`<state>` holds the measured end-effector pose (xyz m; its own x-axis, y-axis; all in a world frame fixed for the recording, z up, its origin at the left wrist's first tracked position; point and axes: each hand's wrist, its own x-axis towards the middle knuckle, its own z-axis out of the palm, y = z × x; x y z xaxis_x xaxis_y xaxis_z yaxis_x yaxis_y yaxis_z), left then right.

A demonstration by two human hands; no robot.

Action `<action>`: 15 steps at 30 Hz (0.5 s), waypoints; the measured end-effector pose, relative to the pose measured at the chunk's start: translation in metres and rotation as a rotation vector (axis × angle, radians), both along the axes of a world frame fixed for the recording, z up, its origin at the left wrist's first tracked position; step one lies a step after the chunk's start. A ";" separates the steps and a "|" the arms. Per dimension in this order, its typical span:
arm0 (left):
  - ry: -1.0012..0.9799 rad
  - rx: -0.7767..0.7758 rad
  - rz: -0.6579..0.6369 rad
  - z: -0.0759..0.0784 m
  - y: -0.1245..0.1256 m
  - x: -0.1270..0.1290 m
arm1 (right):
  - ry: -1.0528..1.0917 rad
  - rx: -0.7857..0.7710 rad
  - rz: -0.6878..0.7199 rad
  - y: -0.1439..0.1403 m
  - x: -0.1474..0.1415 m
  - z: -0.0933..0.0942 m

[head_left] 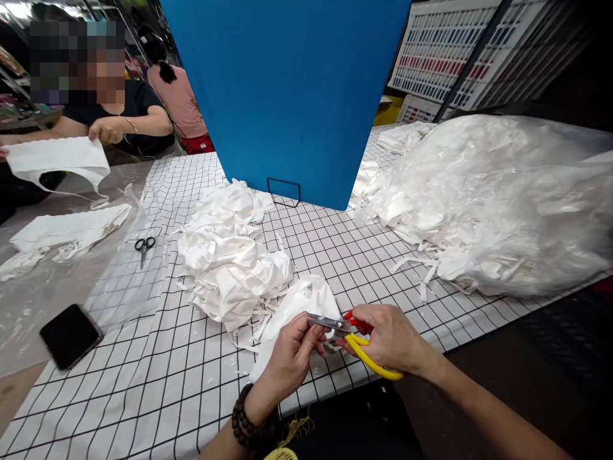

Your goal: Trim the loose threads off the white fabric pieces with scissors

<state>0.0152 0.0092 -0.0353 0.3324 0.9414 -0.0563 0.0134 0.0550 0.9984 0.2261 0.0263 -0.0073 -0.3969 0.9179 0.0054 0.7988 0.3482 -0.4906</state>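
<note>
My right hand (pixel 390 335) grips a pair of scissors (pixel 376 367) with one yellow and one red handle. Their metal blades point left, over the fingertips of my left hand (pixel 294 351). That hand is closed in a pinch on a white cloth piece (pixel 299 297), which spreads behind and beneath it on the table. How far the blades are parted is hard to make out. Just beyond the cloth lies a heap of crumpled white cloth pieces (pixel 234 268) with thin straps.
A large clear plastic bag (pixel 517 204) of white pieces lies right on the checked tablecloth (pixel 330 249). A blue board (pixel 297 96) stands behind. Left are small black scissors (pixel 143 249) and a phone (pixel 71 337). Across, a person holds a white cloth piece (pixel 62 156).
</note>
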 end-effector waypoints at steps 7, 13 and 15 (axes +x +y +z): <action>0.241 0.156 0.059 -0.003 0.011 0.001 | 0.283 -0.196 -0.112 0.003 0.017 -0.019; 0.905 0.398 0.267 -0.050 0.023 0.000 | -0.026 -0.192 -0.395 0.014 0.043 -0.039; 0.866 0.365 0.193 -0.059 0.029 -0.006 | -0.157 -0.203 -0.423 0.017 0.050 -0.045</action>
